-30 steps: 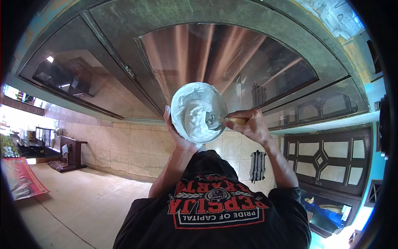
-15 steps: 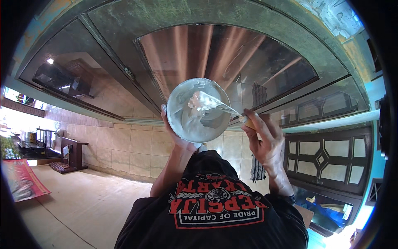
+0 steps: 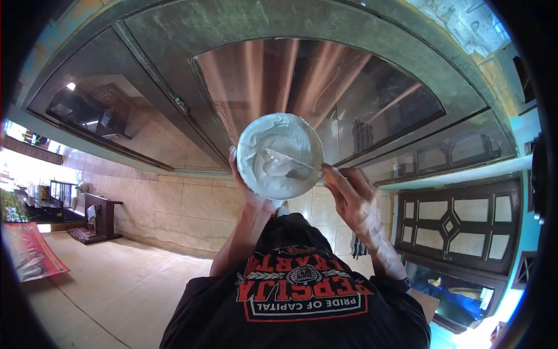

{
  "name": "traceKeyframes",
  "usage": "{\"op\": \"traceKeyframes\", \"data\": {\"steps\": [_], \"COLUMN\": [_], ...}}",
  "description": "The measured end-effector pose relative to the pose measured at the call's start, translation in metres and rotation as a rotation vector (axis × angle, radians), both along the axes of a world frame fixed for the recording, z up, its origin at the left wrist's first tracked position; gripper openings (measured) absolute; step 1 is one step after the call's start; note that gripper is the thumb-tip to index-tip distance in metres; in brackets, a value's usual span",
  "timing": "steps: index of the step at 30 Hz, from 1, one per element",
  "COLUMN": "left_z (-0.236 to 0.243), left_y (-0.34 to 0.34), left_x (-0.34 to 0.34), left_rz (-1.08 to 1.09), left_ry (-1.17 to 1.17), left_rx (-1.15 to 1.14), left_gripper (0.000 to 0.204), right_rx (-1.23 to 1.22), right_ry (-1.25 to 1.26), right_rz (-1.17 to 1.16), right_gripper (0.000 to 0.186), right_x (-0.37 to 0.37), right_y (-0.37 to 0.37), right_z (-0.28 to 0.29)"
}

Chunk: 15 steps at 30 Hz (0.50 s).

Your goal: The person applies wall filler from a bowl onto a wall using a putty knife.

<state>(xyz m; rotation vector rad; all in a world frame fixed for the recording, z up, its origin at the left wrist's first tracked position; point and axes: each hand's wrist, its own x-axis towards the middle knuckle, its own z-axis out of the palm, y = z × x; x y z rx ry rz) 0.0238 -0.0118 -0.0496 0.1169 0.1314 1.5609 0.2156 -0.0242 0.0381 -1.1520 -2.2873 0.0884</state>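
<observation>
My left hand is closed on a round white tub, gripping it along its left and lower side. Thick white paste coats the tub's inner wall and bottom. In my right hand, fingers pinched at the tub's right rim, is a putty knife. Its thin blade reaches into the tub and is seen nearly edge-on against the paste. My fingers cover the handle.
Just ahead stands a dark wooden window frame with glass panes and a brownish curtain behind. A dark panelled door is at the right. Pale floor and a red printed sheet lie left.
My right hand has moved left toward the tub. The putty knife has turned from showing its paste-laden face to nearly edge-on, lower in the tub. My left hand keeps its hold.
</observation>
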Motion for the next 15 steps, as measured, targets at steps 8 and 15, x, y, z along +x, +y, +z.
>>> {"op": "traceKeyframes", "data": {"steps": [8, 15], "left_z": [-0.005, -0.01], "left_y": [-0.003, -0.001], "left_x": [-0.002, -0.003], "left_rz": [0.044, 0.024], "left_ry": [0.049, 0.011], "left_rx": [-0.094, -0.067], "left_gripper": [0.07, 0.07], "right_rx": [0.016, -0.058], "right_ry": [0.017, 0.097], "right_rz": [0.017, 0.004], "right_gripper": [0.04, 0.04], "right_x": [-0.001, 0.002], "right_y": [-0.008, -0.012], "right_z": [0.001, -0.002]}}
